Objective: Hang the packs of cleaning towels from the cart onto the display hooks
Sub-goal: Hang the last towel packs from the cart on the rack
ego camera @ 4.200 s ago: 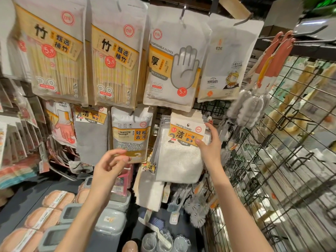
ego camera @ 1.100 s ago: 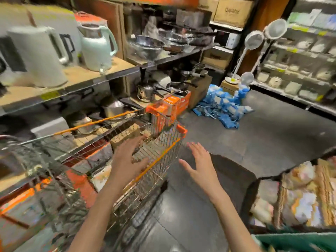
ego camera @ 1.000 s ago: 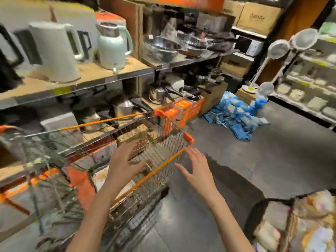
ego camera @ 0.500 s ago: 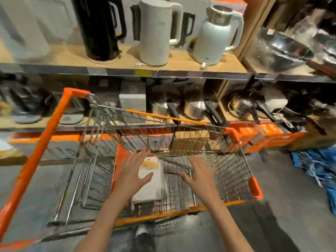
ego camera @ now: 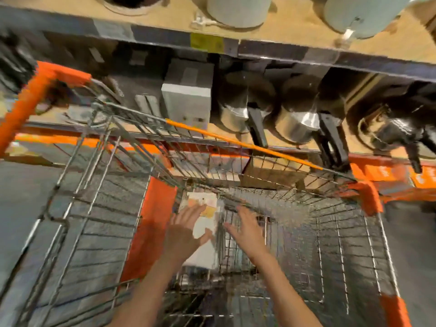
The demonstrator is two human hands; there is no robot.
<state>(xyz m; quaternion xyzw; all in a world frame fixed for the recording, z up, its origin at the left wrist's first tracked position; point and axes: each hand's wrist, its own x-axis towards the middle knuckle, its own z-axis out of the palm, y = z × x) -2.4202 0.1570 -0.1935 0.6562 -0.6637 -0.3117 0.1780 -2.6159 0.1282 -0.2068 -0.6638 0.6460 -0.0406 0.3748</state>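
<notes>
I look down into a wire shopping cart point(ego camera: 238, 142) with orange trim. On its floor lies a white pack of cleaning towels point(ego camera: 204, 228) with a yellow label near its far end. My left hand point(ego camera: 182, 232) hovers over the pack's left side with fingers spread. My right hand point(ego camera: 246, 228) reaches down just right of the pack, fingers straight. Neither hand holds anything. The frame is blurred, so I cannot tell whether either hand touches the pack. The display hooks are out of view.
Behind the cart runs a store shelf point(ego camera: 259, 50) with kettle bases on top and steel pots point(ego camera: 297, 126) and a grey box point(ego camera: 186, 100) underneath. The cart's orange handle point(ego camera: 28, 100) is at the left. Dark floor lies on both sides.
I turned from the hook display to the cart, and both hands dropped inside the basket toward the towel pack. The view tilted further down and closer.
</notes>
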